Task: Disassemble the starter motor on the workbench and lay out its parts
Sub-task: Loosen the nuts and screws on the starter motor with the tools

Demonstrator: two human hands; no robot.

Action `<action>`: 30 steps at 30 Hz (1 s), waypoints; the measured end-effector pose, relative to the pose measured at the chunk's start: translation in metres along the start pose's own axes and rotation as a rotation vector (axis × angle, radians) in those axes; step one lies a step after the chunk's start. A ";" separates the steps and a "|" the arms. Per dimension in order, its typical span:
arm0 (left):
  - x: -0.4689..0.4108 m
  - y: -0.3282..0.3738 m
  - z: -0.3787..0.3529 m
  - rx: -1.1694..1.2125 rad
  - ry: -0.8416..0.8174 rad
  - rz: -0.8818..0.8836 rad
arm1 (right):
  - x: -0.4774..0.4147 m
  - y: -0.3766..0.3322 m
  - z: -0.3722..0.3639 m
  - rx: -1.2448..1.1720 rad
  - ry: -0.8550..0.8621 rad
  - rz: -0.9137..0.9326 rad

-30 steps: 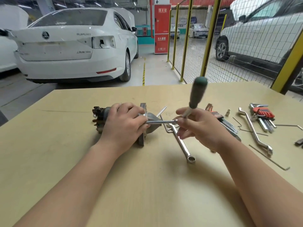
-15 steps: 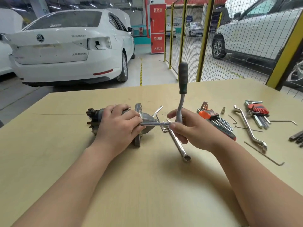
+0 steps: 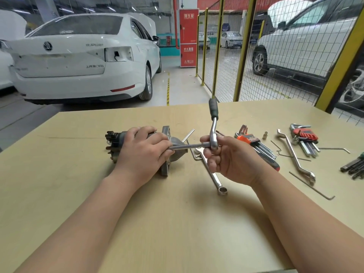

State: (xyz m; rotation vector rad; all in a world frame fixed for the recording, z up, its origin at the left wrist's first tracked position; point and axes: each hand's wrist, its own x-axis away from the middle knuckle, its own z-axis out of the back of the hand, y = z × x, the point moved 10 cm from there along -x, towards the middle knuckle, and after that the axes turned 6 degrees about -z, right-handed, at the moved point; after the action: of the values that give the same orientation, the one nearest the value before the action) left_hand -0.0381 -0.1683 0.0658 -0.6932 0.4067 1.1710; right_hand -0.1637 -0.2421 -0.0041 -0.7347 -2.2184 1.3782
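Grey cast metal is showing at the nose of the starter motor [image 3: 179, 155], which is lying on its side on the workbench [image 3: 177, 223], left of centre, its flange standing on edge; the left hand [image 3: 141, 154] is lying over the body with fingers curled round it, pressing it down, most likely so that it is not rolling or twisting under the tool.

The right hand [image 3: 232, 158] is gripping the head of a ratchet [image 3: 213, 129], fingers wrapped close about the joint where the extension bar [image 3: 189, 146] is leaving it; the bar is running level to the left and its tip is disappearing beneath the left fingers, so which fastener it is sitting on I cannot tell. The green handle is standing nearly upright; gripping at the head rather than the handle is probably giving quick turns with little force, which suggests a bolt that is turning easily.

A ring spanner [image 3: 212, 178] is lying on the bench beneath the right hand; an orange hex key set [image 3: 254, 142] and a red hex key set [image 3: 304, 134] are lying to the right, within reach. The motor is looking largely assembled, so most of the laying-out is yet to come.
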 end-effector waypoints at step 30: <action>-0.013 0.016 0.001 0.007 -0.136 -0.148 | 0.011 -0.027 0.011 0.829 0.251 0.225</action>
State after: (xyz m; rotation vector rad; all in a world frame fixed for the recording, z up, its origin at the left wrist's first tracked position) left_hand -0.0582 -0.1732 0.0704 -0.6227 0.2407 1.0691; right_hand -0.1843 -0.2523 0.0167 -0.7824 -1.2148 1.9738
